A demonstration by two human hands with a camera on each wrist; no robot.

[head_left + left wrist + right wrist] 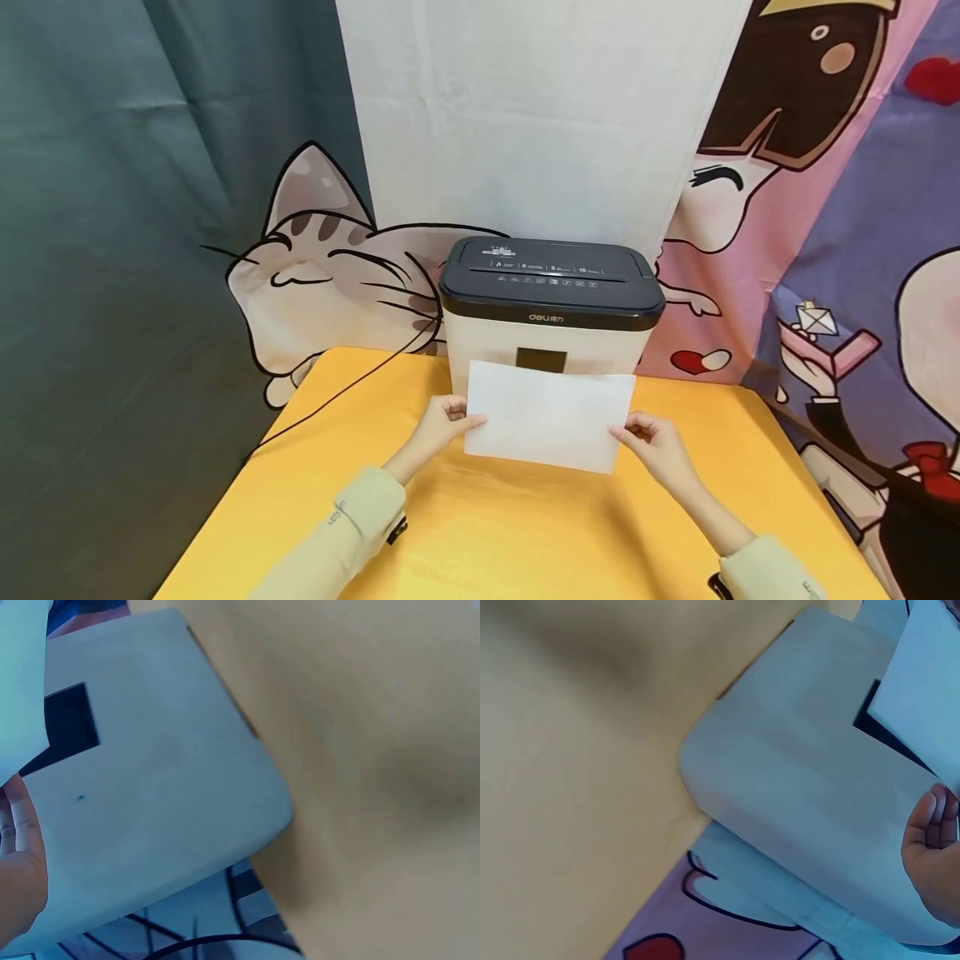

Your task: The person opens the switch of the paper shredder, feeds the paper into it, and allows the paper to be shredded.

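Note:
A blank white sheet of paper point(547, 418) is held up in front of the paper shredder point(551, 312), slightly tilted down to the right. My left hand point(442, 423) pinches its left edge, thumb on the near face. At the right edge, my right hand point(656, 448) pinches the sheet between thumb and curled fingers. The shredder has a dark lid with a narrow slot point(555, 273) across its top, and a white body with a small dark window. In the left wrist view the paper point(19, 682) overlaps that window point(71, 727).
Beneath everything lies a yellow tabletop point(480, 533). A thin black cord point(345, 400) runs from the shredder across the table's left side. Printed cloth hangs behind, with a cartoon cat point(322, 275) at left and a figure at right.

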